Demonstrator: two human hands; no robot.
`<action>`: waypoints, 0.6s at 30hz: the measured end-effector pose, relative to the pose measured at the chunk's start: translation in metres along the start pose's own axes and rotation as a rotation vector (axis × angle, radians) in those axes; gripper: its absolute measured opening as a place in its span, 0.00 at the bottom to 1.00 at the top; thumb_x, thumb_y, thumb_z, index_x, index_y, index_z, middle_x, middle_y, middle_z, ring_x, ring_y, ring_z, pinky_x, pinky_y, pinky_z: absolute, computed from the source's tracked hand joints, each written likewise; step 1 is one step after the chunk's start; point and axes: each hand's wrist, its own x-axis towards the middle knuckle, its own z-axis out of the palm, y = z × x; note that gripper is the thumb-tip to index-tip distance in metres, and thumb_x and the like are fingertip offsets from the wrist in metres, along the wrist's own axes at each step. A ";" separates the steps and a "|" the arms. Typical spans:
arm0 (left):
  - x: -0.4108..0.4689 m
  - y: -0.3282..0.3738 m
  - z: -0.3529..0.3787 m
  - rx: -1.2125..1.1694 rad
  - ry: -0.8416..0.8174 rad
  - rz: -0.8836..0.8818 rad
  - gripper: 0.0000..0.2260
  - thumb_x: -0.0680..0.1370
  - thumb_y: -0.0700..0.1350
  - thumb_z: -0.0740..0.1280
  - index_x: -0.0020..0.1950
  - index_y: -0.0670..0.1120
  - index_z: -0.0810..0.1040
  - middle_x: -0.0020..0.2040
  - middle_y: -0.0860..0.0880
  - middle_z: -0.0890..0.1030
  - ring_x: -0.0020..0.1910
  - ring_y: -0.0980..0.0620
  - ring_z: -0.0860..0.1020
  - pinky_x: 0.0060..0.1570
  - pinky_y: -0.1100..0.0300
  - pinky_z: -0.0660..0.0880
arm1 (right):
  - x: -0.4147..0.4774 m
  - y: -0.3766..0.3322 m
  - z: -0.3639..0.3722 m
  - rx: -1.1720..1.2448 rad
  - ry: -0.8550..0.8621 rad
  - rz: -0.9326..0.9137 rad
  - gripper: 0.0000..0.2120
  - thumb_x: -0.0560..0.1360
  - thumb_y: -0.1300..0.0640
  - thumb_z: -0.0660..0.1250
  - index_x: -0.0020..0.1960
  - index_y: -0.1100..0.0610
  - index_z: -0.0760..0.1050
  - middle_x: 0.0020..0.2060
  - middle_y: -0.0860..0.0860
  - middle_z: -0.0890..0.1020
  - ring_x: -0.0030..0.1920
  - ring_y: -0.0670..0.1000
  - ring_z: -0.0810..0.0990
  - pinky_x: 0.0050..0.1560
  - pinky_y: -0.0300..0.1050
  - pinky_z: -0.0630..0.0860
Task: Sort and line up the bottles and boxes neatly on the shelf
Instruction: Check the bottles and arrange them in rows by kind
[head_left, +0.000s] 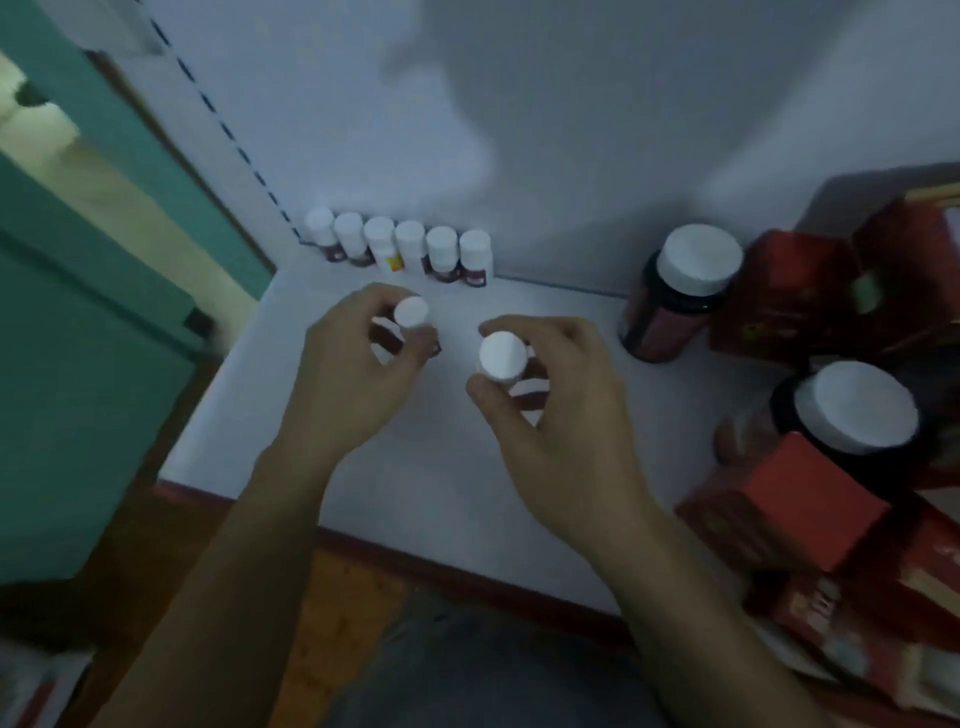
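Right hand (561, 415) grips one white-capped pill bottle (502, 355) and left hand (353, 364) pinches a second pill bottle (411, 312) at centre frame, over the white shelf (467, 493). Both are best set upright, touching the right end of the back-wall bottle row (405, 244).

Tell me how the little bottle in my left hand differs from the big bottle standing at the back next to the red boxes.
The small bottle is slim with a narrow cap; the big bottle is broad with a wide cap. The left hand grips the small bottle; the big bottle stands untouched beside the red boxes. Both have white caps and dark reddish bodies.
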 end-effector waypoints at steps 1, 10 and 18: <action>0.010 -0.009 -0.005 -0.005 -0.059 0.023 0.06 0.79 0.47 0.71 0.55 0.53 0.78 0.49 0.61 0.82 0.46 0.62 0.81 0.42 0.67 0.75 | 0.013 0.000 0.010 -0.013 0.053 0.042 0.16 0.76 0.57 0.74 0.63 0.47 0.77 0.57 0.46 0.72 0.52 0.44 0.78 0.54 0.41 0.79; 0.078 -0.082 -0.044 0.035 -0.166 0.090 0.12 0.78 0.48 0.73 0.60 0.51 0.79 0.54 0.52 0.82 0.47 0.54 0.80 0.48 0.56 0.77 | 0.077 0.005 0.075 -0.085 0.320 0.255 0.15 0.74 0.58 0.76 0.57 0.47 0.77 0.53 0.45 0.81 0.53 0.47 0.80 0.52 0.50 0.81; 0.089 -0.123 -0.068 -0.079 -0.192 0.046 0.15 0.76 0.48 0.74 0.60 0.53 0.76 0.53 0.55 0.81 0.47 0.56 0.79 0.45 0.57 0.76 | 0.100 -0.005 0.153 -0.193 0.162 0.148 0.16 0.75 0.56 0.74 0.61 0.52 0.77 0.52 0.45 0.82 0.47 0.42 0.76 0.46 0.26 0.68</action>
